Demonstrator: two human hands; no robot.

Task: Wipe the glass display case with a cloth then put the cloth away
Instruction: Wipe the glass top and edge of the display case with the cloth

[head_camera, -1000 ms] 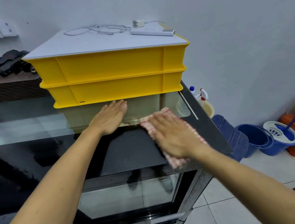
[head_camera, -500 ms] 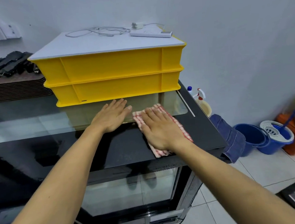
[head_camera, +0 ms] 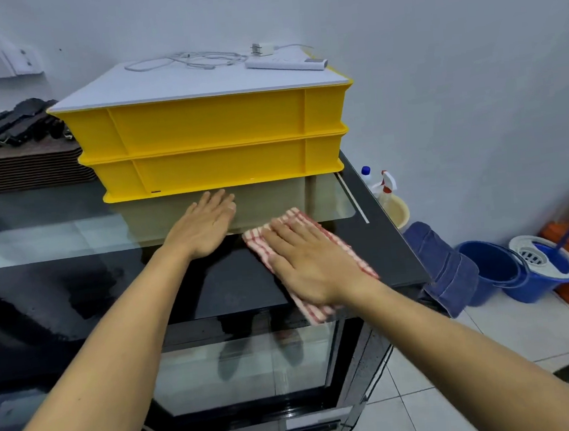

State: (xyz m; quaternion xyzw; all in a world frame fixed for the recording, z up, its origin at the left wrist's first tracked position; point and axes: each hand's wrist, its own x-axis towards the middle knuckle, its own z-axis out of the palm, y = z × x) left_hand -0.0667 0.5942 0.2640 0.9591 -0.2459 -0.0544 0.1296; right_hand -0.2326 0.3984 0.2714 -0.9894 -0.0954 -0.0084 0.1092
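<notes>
Currently, the right hand (head_camera: pixel 309 264) presses flat, fingers straight, on the checked cloth (head_camera: pixel 344 251) atop the glass display case (head_camera: pixel 72 240), near its right edge. Left hand (head_camera: pixel 205 227) rests flat just left of it, apparently holding nothing.

Wall: plain pale blue-white painted wall (head_camera: pixel 433 47), far and right.
Floor: glossy white square floor tiles (head_camera: pixel 513 329), near right.

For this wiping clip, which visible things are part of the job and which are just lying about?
Part of the job: red checked cloth, glass display case, right hand pressing the cloth, left hand resting flat on the glass.

Lying about: yellow crates, power strip, spray bottle, blue buckets.
</notes>
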